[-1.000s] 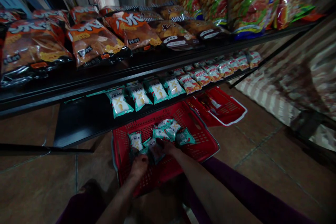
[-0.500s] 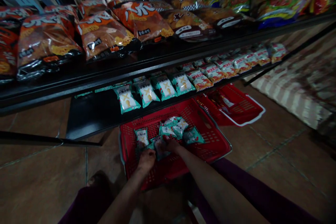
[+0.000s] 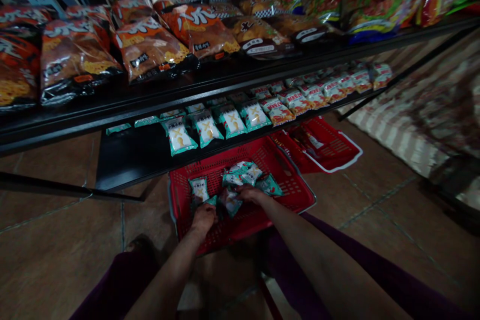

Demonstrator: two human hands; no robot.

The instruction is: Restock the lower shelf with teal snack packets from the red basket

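1. Two bare hands reach into a red basket (image 3: 240,229) standing on the tiled floor (image 3: 93,225).
2. Left hand (image 3: 205,217): its grip is curled around a teal packet (image 3: 212,201), whose edge shows past the fingers; the rest is hidden.
3. Right hand (image 3: 252,194): its grip is grasping a blurred packet (image 3: 229,203), tilted inside the basket, between the two hands.
4. Around them in the basket, one white-and-teal packet (image 3: 200,189) leans near the left hand, a cluster of packets (image 3: 242,172) lies just beyond the right hand, and another packet (image 3: 272,185) lies to the right.
5. Above the basket's far edge, similar packets line the lower shelf (image 3: 123,166), next to red-and-white packets (image 3: 300,101).
6. Higher up, orange bags (image 3: 152,47) fill the upper shelf (image 3: 180,91).
7. Beside the first basket sits a second red basket (image 3: 337,146) with a white handle (image 3: 342,166).
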